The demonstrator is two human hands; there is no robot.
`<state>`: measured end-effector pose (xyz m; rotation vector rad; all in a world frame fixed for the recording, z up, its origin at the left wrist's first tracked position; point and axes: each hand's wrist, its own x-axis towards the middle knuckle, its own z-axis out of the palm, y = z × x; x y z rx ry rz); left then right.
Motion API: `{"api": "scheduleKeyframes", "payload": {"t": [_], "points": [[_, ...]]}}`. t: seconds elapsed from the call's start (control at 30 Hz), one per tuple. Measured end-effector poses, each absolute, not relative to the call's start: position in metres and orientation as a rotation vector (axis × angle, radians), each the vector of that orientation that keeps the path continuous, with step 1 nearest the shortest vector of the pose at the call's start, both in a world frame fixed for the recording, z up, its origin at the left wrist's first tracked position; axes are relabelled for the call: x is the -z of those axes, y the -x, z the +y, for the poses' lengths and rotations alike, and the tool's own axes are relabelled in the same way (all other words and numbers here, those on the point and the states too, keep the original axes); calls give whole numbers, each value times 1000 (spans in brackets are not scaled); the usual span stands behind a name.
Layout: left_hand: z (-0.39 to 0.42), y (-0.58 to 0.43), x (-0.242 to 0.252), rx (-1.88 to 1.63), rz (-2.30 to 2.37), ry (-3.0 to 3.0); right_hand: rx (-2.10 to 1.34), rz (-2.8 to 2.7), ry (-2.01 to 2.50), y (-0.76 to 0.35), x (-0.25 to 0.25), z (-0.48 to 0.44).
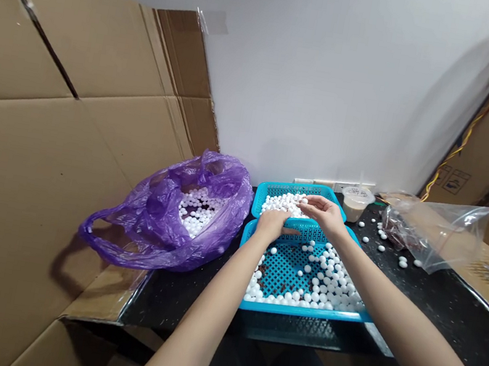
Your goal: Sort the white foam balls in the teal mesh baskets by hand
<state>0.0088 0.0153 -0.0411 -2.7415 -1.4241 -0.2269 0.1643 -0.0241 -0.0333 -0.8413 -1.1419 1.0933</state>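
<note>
Two blue plastic baskets stand one behind the other on a black tabletop. The rear basket (337,206) rests at the near basket's back edge and holds a heap of small white balls (285,203). My left hand (271,224) is closed over the rear basket's near rim, its thumb outside the wall and its fingertips partly hidden. My right hand (322,213) reaches over that basket from the right, fingers pinched together at a white ball beside the heap. In the near basket (283,271), loose white balls gather along the right and front, with brown crumbs on the mesh.
An open purple plastic bag (166,201) with more white balls lies to the left. A lidded cup (356,203), a clear bag (444,238) with brown contents and several stray balls are at the right. Cardboard panels (37,186) border the left; yellow-red wires (475,121) hang at right.
</note>
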Motion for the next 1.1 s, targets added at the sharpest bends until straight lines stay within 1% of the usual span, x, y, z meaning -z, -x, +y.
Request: {"api": "scheduleKeyframes", "payload": {"t": [0.2, 0.37, 0.47, 0.53, 0.6, 0.8, 0.9, 1.0, 1.1], "points": [[18, -9, 43, 198, -1384, 2713, -915, -1038, 1037, -185, 41, -14], [22, -9, 44, 195, -1371, 2694, -578, -1212, 1378, -192, 49, -10], [21, -9, 44, 203, -1379, 2687, -385, -1358, 1376, -186, 46, -13], [19, -9, 42, 211, -1382, 2692, -331, -1466, 1284, -178, 41, -19], [18, -9, 41, 199, -1387, 2705, -409, -1649, 1159, -167, 36, -25], [15, -10, 38, 108, -1475, 2644, -903, -2183, 913, -139, 38, -41], [13, -7, 39, 123, -1422, 2652, -889, -2347, 881, -130, 46, -43], [11, -5, 39, 123, -1419, 2647, -828, -2382, 870, -122, 52, -45], [11, -4, 40, 135, -1417, 2645, -928, -2395, 925, -115, 55, -47]]}}
